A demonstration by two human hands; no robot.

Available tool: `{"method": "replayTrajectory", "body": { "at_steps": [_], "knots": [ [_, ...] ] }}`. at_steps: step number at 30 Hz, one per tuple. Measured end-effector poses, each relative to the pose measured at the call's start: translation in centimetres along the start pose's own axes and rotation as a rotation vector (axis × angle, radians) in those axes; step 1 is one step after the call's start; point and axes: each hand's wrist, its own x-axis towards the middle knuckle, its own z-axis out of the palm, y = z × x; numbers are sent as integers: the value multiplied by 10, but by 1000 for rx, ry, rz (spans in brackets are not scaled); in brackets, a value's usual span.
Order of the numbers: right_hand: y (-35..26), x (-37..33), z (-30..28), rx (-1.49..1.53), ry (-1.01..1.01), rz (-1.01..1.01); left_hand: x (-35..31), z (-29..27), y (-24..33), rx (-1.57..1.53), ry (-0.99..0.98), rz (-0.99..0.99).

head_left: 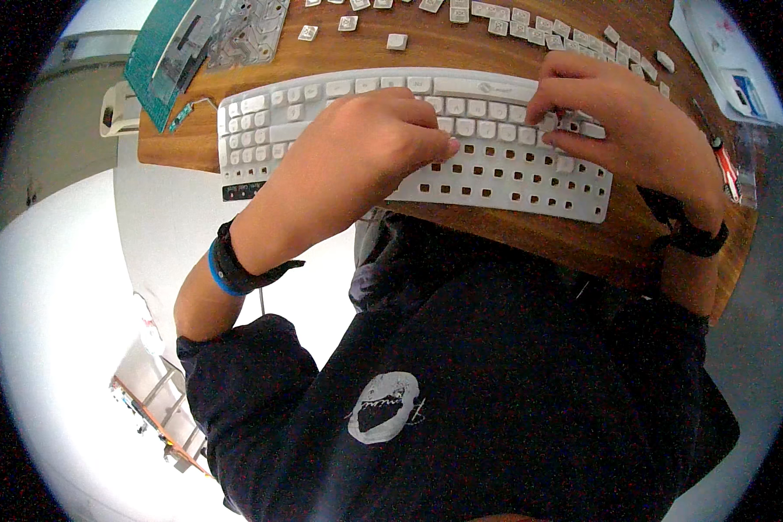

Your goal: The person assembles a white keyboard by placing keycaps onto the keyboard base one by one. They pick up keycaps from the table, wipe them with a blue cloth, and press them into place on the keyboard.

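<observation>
A white keyboard (409, 143) is seen, its lower rows patterned with empty square sockets, against a wooden desk (513, 230) of warm brown with a streaked grain. Loose keycaps (531, 24) in off-white are scattered on the wood. A green circuit sheet (152, 56) is overlaid by a clear, dimpled membrane (248, 30). A black wristband edged in blue (230, 265) is worn at the left hand (365, 143), a plain black one (692, 228) at the right hand (622, 117). A dark navy shirt (496, 391) is marked with a white oval print (384, 418).
</observation>
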Motion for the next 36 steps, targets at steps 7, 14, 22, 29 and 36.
{"method": "replayTrajectory", "body": {
  "at_steps": [7, 14, 22, 29, 36],
  "knots": [
    [-1, -1, -3, -10, -35, -31, -2, 1, -4, -59, -8, -7],
    [-8, 1, -3, 12, -34, -41, -6, 4, -7, -121, 20, 2],
    [-10, -1, -4, -3, -33, -31, -3, 1, -3, -100, 21, -48],
    [-8, -2, -3, -12, -31, -16, 0, 4, 4, -90, 47, -72],
    [-4, -1, -4, -20, -41, -19, 0, 3, -3, -67, -9, -16]
  ]
}}
